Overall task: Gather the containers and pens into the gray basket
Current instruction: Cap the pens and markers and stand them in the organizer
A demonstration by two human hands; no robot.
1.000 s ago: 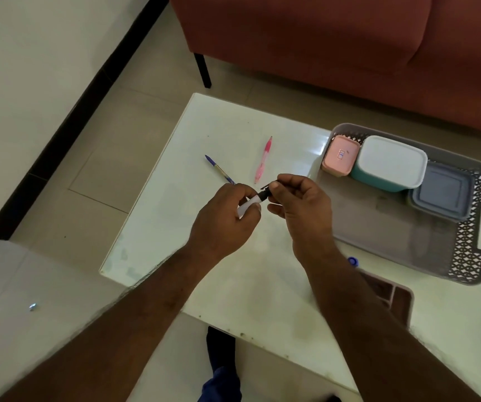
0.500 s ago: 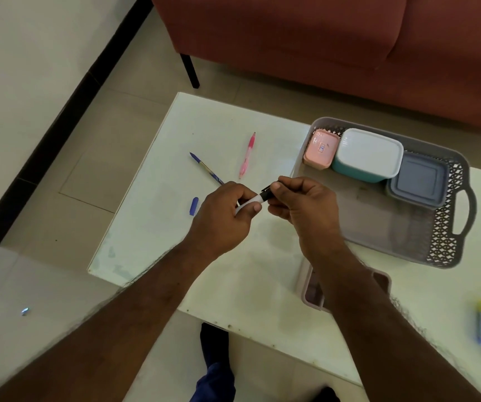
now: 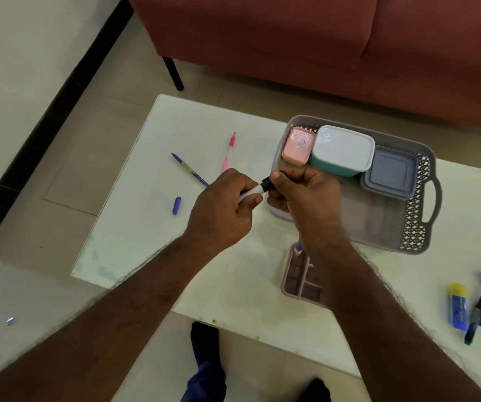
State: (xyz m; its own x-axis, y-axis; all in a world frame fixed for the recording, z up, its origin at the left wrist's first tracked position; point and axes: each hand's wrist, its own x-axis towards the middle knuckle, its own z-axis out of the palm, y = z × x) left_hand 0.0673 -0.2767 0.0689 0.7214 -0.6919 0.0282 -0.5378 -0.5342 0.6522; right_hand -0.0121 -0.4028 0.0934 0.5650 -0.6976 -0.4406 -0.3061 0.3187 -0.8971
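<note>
Presently, both hands meet mid-table: the left hand (image 3: 222, 210) grips a white marker (image 3: 252, 192) while the right hand (image 3: 300, 195) pinches its black cap, likely capping it. Next, dropping it into the gray basket (image 3: 413, 227) at two o'clock.

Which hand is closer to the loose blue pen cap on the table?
Left. The left hand sits just right of the blue pen cap; the right hand is farther right, beyond it.

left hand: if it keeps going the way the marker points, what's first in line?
The left hand aims its marker right, so first comes the right hand pinching the black cap, then probably the gray basket; depth unclear.
</note>
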